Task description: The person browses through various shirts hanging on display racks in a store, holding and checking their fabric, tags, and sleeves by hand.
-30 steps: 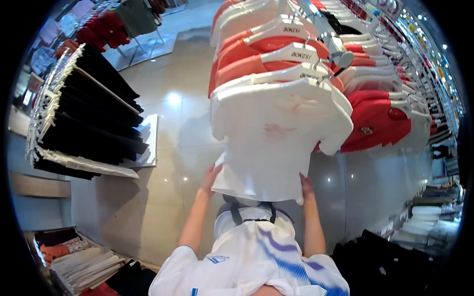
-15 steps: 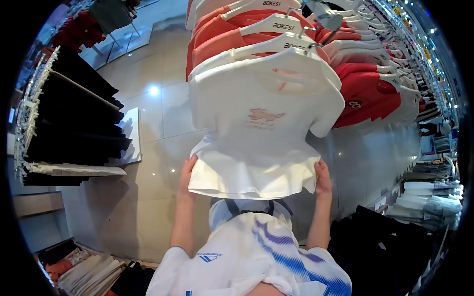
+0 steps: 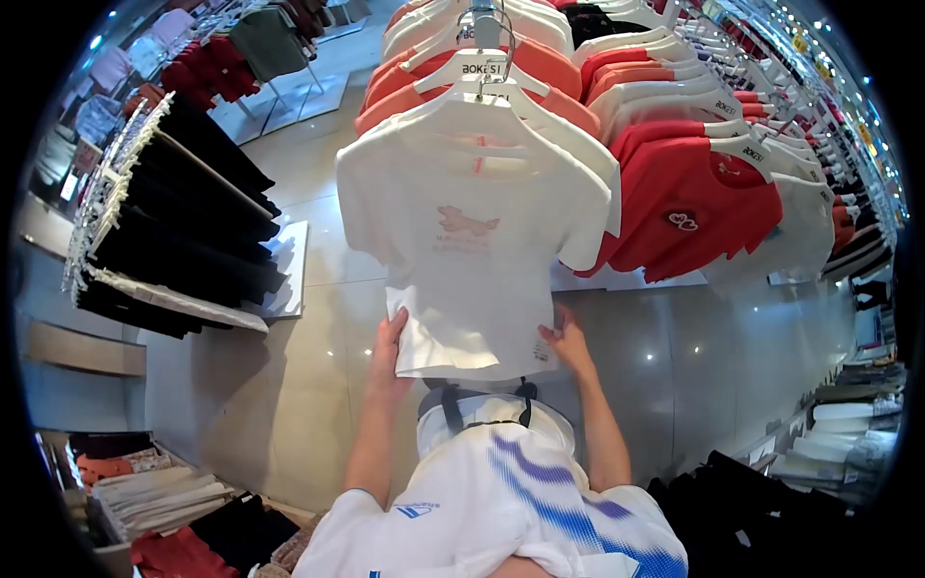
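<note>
A white T-shirt [image 3: 462, 289] with a faint reddish animal print hangs at the front of the rack on a white hanger [image 3: 482, 114]. My left hand [image 3: 388, 349] is closed on the lower left side of its hem, thumb on the front. At the lower right corner is my right hand [image 3: 568, 344], its thumb and fingers apart beside the shirt's edge. Small dark printed text [image 3: 541, 347] shows on the fabric near that thumb. The shirt's lower edge hangs unevenly, with a fold at the left.
Coral and white shirts hang behind, and a red shirt [image 3: 689, 207] with a heart print hangs to the right. Black garments [image 3: 193, 212] fill a rack at left. Folded clothes [image 3: 164, 496] lie lower left, and a dark pile [image 3: 742, 511] lies lower right. Tiled floor [image 3: 308, 385] lies between.
My right hand has moved inward and its fingers have come apart from the hem. The shirt's bottom hangs narrower, no longer spread wide. The view has shifted, with the rack now more central.
</note>
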`<state>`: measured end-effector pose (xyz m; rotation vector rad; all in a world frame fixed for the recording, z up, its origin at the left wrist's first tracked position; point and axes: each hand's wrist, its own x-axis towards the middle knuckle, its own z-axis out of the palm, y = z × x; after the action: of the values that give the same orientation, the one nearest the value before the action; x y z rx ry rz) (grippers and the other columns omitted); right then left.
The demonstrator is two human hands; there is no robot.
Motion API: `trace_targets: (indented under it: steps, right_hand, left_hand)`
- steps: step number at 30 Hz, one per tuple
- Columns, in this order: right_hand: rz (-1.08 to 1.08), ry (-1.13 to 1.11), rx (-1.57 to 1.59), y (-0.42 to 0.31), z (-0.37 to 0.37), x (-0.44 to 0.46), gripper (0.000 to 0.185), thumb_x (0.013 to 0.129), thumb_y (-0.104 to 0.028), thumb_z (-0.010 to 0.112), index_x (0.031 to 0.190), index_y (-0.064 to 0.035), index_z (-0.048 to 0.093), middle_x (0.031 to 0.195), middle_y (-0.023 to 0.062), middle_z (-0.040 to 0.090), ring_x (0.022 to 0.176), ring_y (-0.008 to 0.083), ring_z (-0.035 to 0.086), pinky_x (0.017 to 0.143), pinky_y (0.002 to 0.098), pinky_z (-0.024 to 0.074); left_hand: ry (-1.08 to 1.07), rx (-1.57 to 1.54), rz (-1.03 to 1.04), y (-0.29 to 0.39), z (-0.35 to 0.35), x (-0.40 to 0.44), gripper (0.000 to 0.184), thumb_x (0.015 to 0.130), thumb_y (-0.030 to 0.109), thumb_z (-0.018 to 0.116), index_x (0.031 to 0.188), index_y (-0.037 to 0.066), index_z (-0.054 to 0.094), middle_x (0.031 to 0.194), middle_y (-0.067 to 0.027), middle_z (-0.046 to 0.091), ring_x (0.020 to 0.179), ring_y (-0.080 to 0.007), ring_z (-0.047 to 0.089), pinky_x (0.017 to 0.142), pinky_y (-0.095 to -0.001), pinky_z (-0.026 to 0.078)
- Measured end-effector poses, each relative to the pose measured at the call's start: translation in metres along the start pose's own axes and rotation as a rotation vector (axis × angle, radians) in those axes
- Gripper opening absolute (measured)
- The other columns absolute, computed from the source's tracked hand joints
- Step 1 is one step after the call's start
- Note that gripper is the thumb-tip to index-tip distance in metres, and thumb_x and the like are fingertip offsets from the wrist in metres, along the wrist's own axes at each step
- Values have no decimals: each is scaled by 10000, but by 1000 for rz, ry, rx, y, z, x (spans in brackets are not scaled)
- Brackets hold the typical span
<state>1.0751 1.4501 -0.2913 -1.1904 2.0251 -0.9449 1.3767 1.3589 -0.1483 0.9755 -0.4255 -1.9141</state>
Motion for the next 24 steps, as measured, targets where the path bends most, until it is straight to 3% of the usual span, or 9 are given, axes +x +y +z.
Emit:
trace_targets:
  steps: [1,4,7,10,14,17,19,22,24]
  right_hand:
    - [-189,65,-127,4,1,-2,690,770,-231,726,1314,27,389,1212,259,494,1085,380,523,909,404,435]
    - [-442,-97,50,-67,-20,-18,659,759,-197,731,1304,-9,412,1200,236,494,1180,364,455,949,396,408]
    - [-647,-265,206,-160,-32,-47,630,726,-117,743,1275,-26,448,1219,159,513,1103,327,544,900,368,452]
    - [-731,-252,100,-191,-14,-51,584,703,-41,725,1234,-51,482,1159,132,537,1028,319,578,834,351,492]
    - [-776,-91,11,-213,14,-48,558,689,-7,704,1207,-73,510,1130,117,546,966,312,599,782,343,514]
    - [-684,-62,159,-231,29,-53,478,713,13,668,1168,-73,548,1092,108,572,902,307,622,745,350,524]
    - [-677,34,205,-227,47,-49,401,687,59,647,1072,-41,603,964,104,624,843,299,634,720,331,517]
    - [-690,70,49,-227,63,-49,323,709,70,622,1016,-28,631,881,95,645,763,281,642,657,320,514]
    - [-662,93,24,-234,72,-49,262,739,59,615,987,-24,638,842,98,644,727,256,643,631,311,504]
  left_hand:
    - [-20,32,28,-4,7,-2,195,938,207,538,1077,71,523,857,-24,603,777,-133,636,676,-301,552]
    - [-10,74,77,-9,36,-9,173,940,198,534,1065,80,515,850,-23,601,765,-130,636,660,-296,553]
    - [-28,86,59,-9,49,-13,160,945,198,525,1059,88,507,845,-22,597,751,-130,634,651,-299,551]
    - [-97,79,48,-8,44,-6,156,949,199,516,1060,89,501,862,-25,592,759,-132,630,653,-305,552]
    - [-107,37,54,4,37,6,148,954,194,506,1061,93,491,888,-29,579,782,-131,612,658,-317,547]
    - [-70,24,34,15,43,6,138,960,194,494,1060,99,480,879,-24,572,775,-127,601,651,-303,527]
    - [-65,34,15,20,32,10,136,962,195,492,1058,100,477,876,-22,572,771,-127,602,649,-296,520]
    - [-170,60,36,30,11,25,171,950,217,519,1066,95,489,883,-21,585,768,-116,610,632,-284,526]
    - [-117,73,-1,36,1,33,159,951,215,523,1048,92,491,859,-17,584,717,-107,600,599,-273,515]
